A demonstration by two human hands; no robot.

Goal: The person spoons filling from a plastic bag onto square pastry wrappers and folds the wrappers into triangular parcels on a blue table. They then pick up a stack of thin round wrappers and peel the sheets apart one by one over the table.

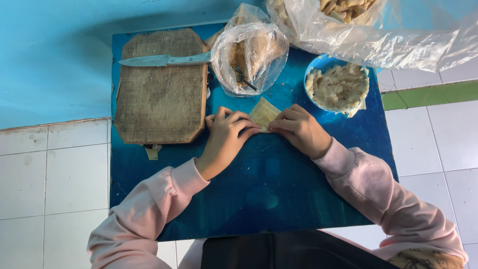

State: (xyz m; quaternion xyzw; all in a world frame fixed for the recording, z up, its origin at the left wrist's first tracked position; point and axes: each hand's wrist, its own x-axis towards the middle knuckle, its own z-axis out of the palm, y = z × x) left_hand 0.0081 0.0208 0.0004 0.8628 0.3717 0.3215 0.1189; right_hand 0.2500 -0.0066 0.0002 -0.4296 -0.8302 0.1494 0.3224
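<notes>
In the head view, a small pale-yellow folded pastry wrapper (264,113) is seen lying on the low blue-topped desk (269,189), just above its centre. It is pinched from both sides: the left hand (226,137) is curled over the wrapper's lower left edge, fingers bent and pressing on it, while the right hand (300,129) is closed on its right edge, fingertips meeting those of the left. Both wrists are covered by pink sleeves (358,174).

At ten o'clock from the wrapper a worn wooden cutting board (160,89) is laid flat on the desk, and a steel knife with a metal handle (164,60) is rested across its upper end, blade pointing to nine o'clock. At twelve o'clock, just beside the hands, a clear plastic bag with brownish contents (249,50) is placed. At two o'clock a round blue bowl of pale mashed filling (337,87) is set near the desk's edge. Beyond it, at one o'clock, a large crumpled clear plastic bag (378,35) holding pale pieces is seen. White floor tiles (50,174) surround the desk.
</notes>
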